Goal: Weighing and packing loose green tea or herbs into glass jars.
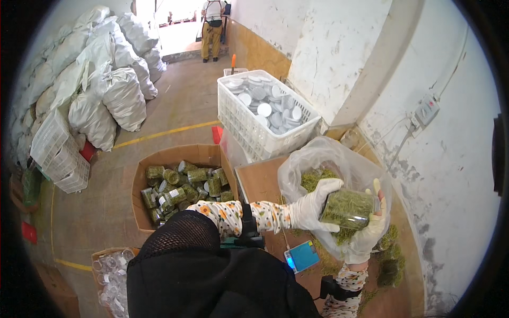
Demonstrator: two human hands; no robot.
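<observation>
Between my two gloved hands lies a clear plastic jar (350, 208) filled with dried green plant matter, tilted on its side. My left hand (316, 204) grips its left end, and my right hand (370, 236) supports its right end from below. The right glove is torn at a finger, where skin shows. Beneath and behind the jar, a clear plastic bag (292, 175) stands open with loose green plant matter (314, 179) inside. A small blue digital scale (303, 256) sits on the brown tabletop (260, 179), its display lit. More filled jars (391, 262) stand right of my right hand.
Several filled jars lie in a cardboard box (137, 187) at left. A white plastic crate (250, 131) holds round lids (264, 109). Empty jars (113, 278) fill another box. White sacks (123, 97) are piled at far left; a person (212, 30) stands near the doorway.
</observation>
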